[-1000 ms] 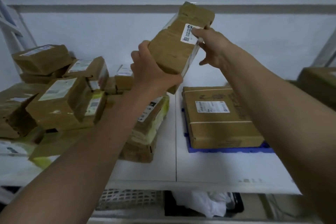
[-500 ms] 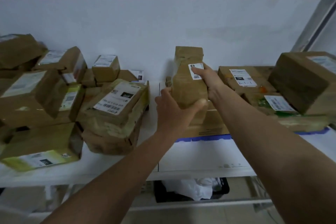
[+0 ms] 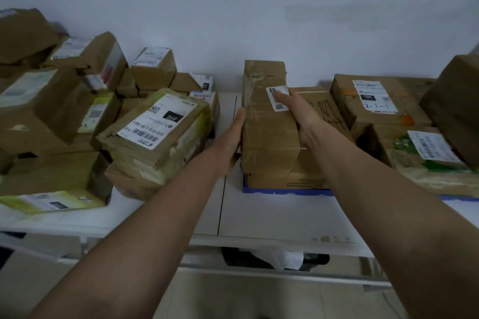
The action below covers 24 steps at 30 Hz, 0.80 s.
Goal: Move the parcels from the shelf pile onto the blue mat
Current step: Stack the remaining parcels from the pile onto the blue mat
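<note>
A tall brown taped parcel (image 3: 264,137) with a small white label lies on top of a wider flat box (image 3: 308,179), which sits on the blue mat (image 3: 285,191). My left hand (image 3: 229,141) holds the parcel's left side, thumb along its edge. At the parcel's right side my right hand (image 3: 300,116) grips it, with the thumb on the label. The shelf pile (image 3: 155,124) of several brown parcels is heaped to the left.
More parcels (image 3: 373,101) lie on the mat to the right, one with green print (image 3: 425,153). The white shelf (image 3: 272,217) has a seam between pile and mat. A white wall rises right behind. Below the shelf edge lies a white bag (image 3: 280,256).
Both hands brought the parcel down from mid-air and tipped it from upright to lying on the flat box on the mat. My view shifted right and downward.
</note>
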Each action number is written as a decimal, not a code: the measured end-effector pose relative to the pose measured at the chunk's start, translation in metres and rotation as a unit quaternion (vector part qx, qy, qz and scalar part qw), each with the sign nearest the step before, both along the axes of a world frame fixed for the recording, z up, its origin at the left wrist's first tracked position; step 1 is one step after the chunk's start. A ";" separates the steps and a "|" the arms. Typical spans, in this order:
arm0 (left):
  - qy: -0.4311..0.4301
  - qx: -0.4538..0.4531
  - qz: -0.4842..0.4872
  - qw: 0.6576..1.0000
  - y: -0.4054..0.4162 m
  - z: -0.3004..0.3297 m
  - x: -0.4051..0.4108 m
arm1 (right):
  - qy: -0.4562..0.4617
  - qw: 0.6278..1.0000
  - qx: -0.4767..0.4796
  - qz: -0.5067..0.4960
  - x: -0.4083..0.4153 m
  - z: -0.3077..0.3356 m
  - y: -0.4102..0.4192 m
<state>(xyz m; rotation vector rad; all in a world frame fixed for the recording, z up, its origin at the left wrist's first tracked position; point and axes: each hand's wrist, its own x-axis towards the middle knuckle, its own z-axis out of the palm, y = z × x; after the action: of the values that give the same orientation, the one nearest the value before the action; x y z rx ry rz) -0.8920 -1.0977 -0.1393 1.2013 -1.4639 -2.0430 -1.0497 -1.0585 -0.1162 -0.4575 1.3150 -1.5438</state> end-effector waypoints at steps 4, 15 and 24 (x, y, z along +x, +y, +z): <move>0.055 0.008 -0.015 0.998 -0.005 0.001 -0.005 | 0.020 0.999 0.031 -0.005 0.000 0.000 -0.005; 0.016 -0.038 -0.045 0.998 0.000 0.006 -0.014 | 0.021 0.992 0.121 -0.015 -0.007 0.000 -0.005; -0.063 -0.073 -0.010 0.995 0.005 0.017 -0.011 | 0.097 0.979 0.181 -0.005 -0.006 0.012 0.003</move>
<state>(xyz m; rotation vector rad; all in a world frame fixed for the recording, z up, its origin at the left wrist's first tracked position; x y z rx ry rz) -0.9034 -1.0928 -0.1224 1.2803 -1.6589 -1.8643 -1.0558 -1.0556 -0.1039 -0.3757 1.7118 -1.2535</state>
